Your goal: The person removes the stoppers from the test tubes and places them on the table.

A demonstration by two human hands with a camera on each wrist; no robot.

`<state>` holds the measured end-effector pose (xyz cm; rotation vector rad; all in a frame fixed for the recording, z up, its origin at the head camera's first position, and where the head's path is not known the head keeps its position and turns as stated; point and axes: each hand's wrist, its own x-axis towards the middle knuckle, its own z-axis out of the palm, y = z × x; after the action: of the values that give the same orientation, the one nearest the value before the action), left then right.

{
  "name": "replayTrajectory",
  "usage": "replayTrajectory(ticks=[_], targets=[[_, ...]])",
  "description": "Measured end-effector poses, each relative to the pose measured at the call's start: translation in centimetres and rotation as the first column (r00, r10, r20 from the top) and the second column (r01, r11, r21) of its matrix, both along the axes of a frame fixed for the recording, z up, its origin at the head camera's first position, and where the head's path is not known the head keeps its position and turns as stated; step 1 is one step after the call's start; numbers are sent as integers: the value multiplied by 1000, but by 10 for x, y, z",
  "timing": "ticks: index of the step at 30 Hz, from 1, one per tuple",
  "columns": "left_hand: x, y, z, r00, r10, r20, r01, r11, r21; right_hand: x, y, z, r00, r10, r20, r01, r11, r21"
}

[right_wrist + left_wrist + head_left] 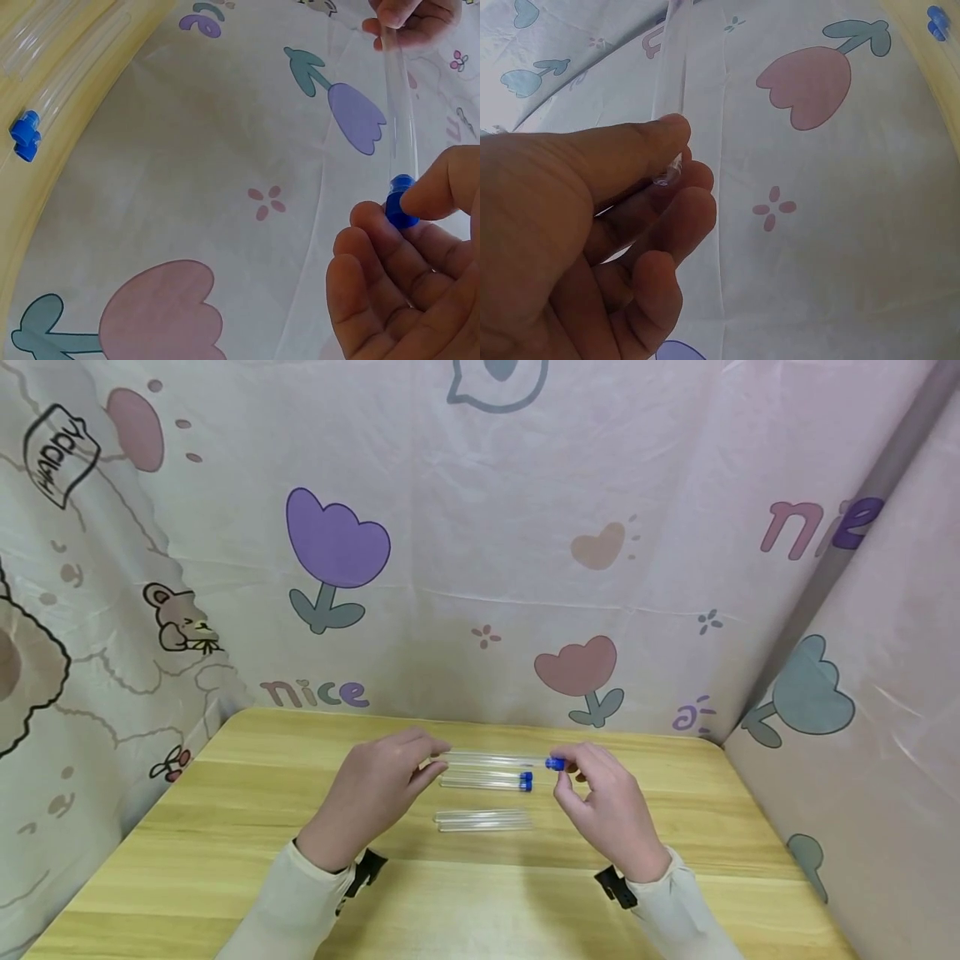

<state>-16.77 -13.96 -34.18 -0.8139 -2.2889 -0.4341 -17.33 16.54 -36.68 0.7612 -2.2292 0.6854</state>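
A clear test tube [491, 760] is held level above the table between both hands. My left hand [378, 785] pinches its rounded end between thumb and fingers, as the left wrist view also shows. At the other end, the thumb and fingers of my right hand [611, 806] pinch a blue cap [402, 206]. That cap sits at the tube's mouth; how firmly it is seated cannot be told. Just nearer to me, test tubes with blue caps [527, 782] lie side by side on the table. Closer still lie several clear tubes [483, 821] with no caps visible.
The wooden table [480, 902] carries the tubes. A patterned curtain [465, 527] stands behind it, with further curtain on the left and right sides. Black wrist mounts [617, 888] sit at both sleeve cuffs.
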Motion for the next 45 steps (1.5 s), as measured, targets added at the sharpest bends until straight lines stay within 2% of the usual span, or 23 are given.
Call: replayTrajectory(ticks=[13,23,30,36,45], targets=[[0,1,-2,1000,-17,-19,17,1000,2,2,-1,0,999,-9,37,9,1000,-22],[-1,0,-1,997,-44,-58,44,999,2,2,0,2,1000,11,-25,-12,999,-45],[-2,1,0,995,-56,-85,56,998,-9,3,0,1,999,38,-2,-38,996,-78],[-1,1,-1,994,-71,-87,72,997,0,3,0,2,998,55,-22,-57,993,-99],[0,1,-1,997,-45,-70,45,999,-5,2,0,1,999,46,25,-43,994,-97]])
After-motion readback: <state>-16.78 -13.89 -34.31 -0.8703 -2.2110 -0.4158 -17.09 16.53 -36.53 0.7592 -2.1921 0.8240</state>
